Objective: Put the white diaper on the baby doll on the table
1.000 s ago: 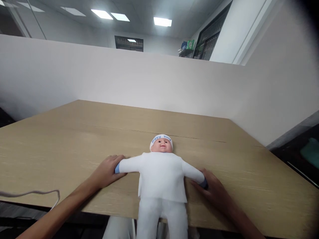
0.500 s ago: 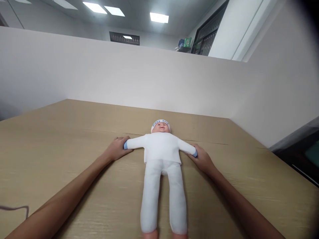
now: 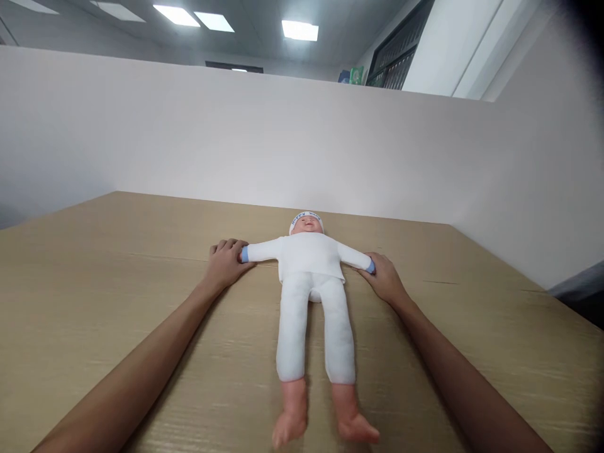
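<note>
The doll [image 3: 309, 277] lay face-up at the frame's centre on the table [image 3: 94, 277]. The left hand [image 3: 225, 263] and right hand [image 3: 384, 278] each closed around a cuff, its arms stretched between them.

We see a white-suited baby doll [image 3: 309, 264] lying face-up on the table [image 3: 94, 283]; arms spread wide. Its 2 bare feet point toward us.

headband [image 3: 306, 218] on doll [image 3: 309, 261], blue lettering, unreadable
</note>
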`<state>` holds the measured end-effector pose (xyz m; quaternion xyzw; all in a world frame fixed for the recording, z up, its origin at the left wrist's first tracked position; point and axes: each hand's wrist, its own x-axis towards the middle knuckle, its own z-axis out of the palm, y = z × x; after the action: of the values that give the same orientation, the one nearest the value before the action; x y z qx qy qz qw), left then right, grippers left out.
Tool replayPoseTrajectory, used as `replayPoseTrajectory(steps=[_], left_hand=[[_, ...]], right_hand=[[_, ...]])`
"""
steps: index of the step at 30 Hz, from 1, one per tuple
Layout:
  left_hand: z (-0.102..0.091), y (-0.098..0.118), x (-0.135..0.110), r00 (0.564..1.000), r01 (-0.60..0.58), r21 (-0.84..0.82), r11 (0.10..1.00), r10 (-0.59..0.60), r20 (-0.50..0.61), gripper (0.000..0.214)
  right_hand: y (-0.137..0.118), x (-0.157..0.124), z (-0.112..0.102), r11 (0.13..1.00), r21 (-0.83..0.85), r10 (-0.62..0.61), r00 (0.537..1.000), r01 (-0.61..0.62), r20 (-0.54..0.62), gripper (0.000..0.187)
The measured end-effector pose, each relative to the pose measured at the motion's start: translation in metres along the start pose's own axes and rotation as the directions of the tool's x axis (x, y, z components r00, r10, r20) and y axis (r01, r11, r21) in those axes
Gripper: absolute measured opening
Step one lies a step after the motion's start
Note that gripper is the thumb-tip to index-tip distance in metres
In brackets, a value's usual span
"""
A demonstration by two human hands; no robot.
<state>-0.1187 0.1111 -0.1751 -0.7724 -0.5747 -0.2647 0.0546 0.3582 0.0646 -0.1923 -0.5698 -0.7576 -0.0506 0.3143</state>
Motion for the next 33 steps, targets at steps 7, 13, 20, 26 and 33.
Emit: replayPoseTrajectory(steps=[7,13,20,26,33], left_hand=[[0.004,-0.003,0.009,0.996,0.062,-0.041,0.997,-0.059,0.069,0.055],[0.001,-0.004,0.008,0.994,0.016,-0.179,0.984,0.003,0.106,0.063],[-0.012,0.001,0.005,0.984,0.081,-0.369,0.926,-0.014,0.180,0.075],[-0.012,-0.007,0.008,0.973,0.107,-0.382,0.918,-0.018,0.229,0.069],[-0.006,-0.010,0.012,0.979,0.099,-0.375,0.922,-0.024,0.201,0.063]], right_hand=[[0.014,0.006,0.004,0.999,-0.018,-0.028,0.999,0.028,0.030,0.035],[0.013,0.004,0.004,1.000,-0.002,-0.029,0.999,0.029,0.045,0.037],[0.008,0.003,-0.001,0.994,0.107,0.011,0.994,-0.022,0.107,0.053],[0.007,0.004,-0.003,0.988,0.128,0.076,0.990,-0.091,0.115,0.056],[0.010,0.010,0.002,0.997,0.078,0.014,0.999,-0.017,0.045,0.056]])
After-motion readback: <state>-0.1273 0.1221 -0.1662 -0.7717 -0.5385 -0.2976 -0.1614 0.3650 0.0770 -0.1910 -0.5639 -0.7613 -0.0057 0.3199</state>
